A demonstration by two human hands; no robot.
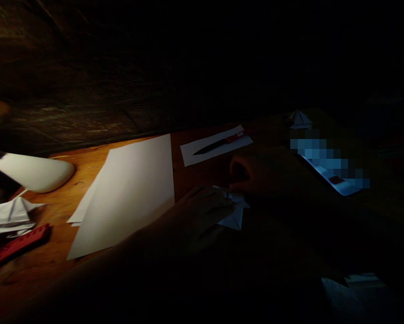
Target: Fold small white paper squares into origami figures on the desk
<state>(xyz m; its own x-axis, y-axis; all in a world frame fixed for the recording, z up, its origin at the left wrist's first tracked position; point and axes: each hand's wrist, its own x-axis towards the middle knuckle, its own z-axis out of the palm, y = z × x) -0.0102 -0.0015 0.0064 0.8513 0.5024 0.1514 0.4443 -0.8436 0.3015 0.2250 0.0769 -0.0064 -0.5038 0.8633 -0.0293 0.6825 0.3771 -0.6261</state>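
Near the middle of the dim table lies a small piece of folded white paper [233,219], with creases and pointed corners. My left hand [202,204] reaches in from the lower left and holds this paper down under its fingers, covering its left part. Just beyond the paper's upper edge is my right hand [252,173]. Its thumb and forefinger curl into a ring, their tips close to the paper. Shadow hides what is between them, if anything. Behind both hands, a knife [215,145] with a dark blade and red handle rests on a white paper strip [187,155].
Large white sheets [137,189] lie left of my hands. Farther left are a white rounded object [49,173], folded paper pieces [14,213] and a red object [19,245]. A lit phone-like device [337,180] and a folded paper shape [300,119] are on the right. A wall rises behind.
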